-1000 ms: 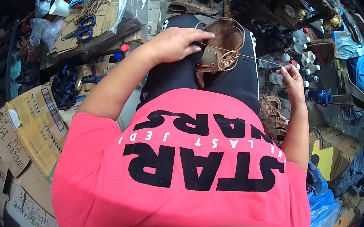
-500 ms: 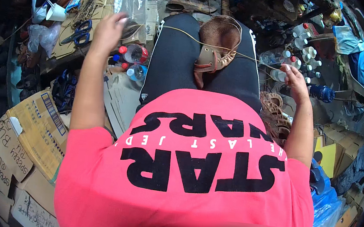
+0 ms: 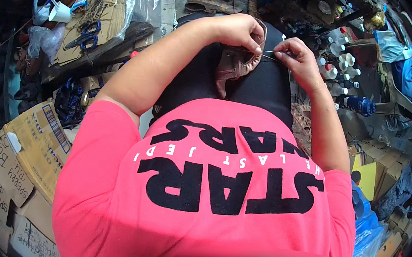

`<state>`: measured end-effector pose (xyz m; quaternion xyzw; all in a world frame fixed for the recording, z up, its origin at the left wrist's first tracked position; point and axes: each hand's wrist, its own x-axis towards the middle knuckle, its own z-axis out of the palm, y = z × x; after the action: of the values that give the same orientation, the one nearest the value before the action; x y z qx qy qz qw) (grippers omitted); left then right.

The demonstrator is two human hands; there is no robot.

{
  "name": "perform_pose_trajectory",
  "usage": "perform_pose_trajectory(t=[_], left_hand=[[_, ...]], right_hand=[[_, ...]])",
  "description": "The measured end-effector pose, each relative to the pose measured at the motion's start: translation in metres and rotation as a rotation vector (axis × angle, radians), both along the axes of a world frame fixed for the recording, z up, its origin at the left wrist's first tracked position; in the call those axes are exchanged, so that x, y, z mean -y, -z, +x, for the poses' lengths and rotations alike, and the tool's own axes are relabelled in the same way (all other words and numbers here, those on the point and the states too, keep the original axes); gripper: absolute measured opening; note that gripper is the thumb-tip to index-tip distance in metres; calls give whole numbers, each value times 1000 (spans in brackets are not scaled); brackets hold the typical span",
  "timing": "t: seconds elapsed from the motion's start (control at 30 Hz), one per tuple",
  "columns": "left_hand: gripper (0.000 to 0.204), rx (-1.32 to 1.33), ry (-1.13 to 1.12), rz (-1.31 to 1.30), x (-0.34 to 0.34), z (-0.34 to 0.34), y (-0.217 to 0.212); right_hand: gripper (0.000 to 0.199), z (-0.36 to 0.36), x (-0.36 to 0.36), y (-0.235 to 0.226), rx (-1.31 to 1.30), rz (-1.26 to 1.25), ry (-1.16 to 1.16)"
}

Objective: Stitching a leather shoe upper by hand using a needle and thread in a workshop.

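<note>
A brown leather shoe (image 3: 232, 68) with eyelets and a reddish trim is held between my knees, its opening facing up. My left hand (image 3: 241, 31) reaches across from the left, thumb and fingers closed at the shoe's upper rim. It covers much of the opening, so whether thread is also in its grip is hidden. Just right of the shoe, my right hand (image 3: 298, 60) pinches a thin tan thread (image 3: 268, 55). A short stretch of the thread shows between that hand and the shoe's edge.
Blue-handled scissors (image 3: 88, 38) lie on cardboard (image 3: 106, 23) at the left, near a white cup (image 3: 60, 12). Several plastic bottles (image 3: 342, 55) stand to the right. Leather pieces (image 3: 214, 4) lie beyond my knees. Cardboard boxes (image 3: 39, 133) fill the lower left.
Both hands were spread wide with the thread stretched out across the shoe. They have come inward, the left to the shoe's rim and the right close beside it.
</note>
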<state>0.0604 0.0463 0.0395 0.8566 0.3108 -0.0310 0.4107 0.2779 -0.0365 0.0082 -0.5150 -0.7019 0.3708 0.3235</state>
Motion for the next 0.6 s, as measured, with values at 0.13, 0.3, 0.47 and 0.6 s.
perform_pose_trajectory(t=[0.13, 0.3, 0.47, 0.6], left_hand=[[26, 156, -86, -375, -10, -10, 17], [27, 214, -113, -485, -11, -12, 23], [25, 262, -140, -487, -7, -12, 29], [30, 292, -174, -578, -6, -18, 30]], right_hand=[[11, -7, -5, -7, 103, -12, -33], [11, -9, -8, -4, 62, -6, -60], [12, -18, -3, 0, 63, 20, -85], [13, -23, 9, -1, 110, 99, -30]])
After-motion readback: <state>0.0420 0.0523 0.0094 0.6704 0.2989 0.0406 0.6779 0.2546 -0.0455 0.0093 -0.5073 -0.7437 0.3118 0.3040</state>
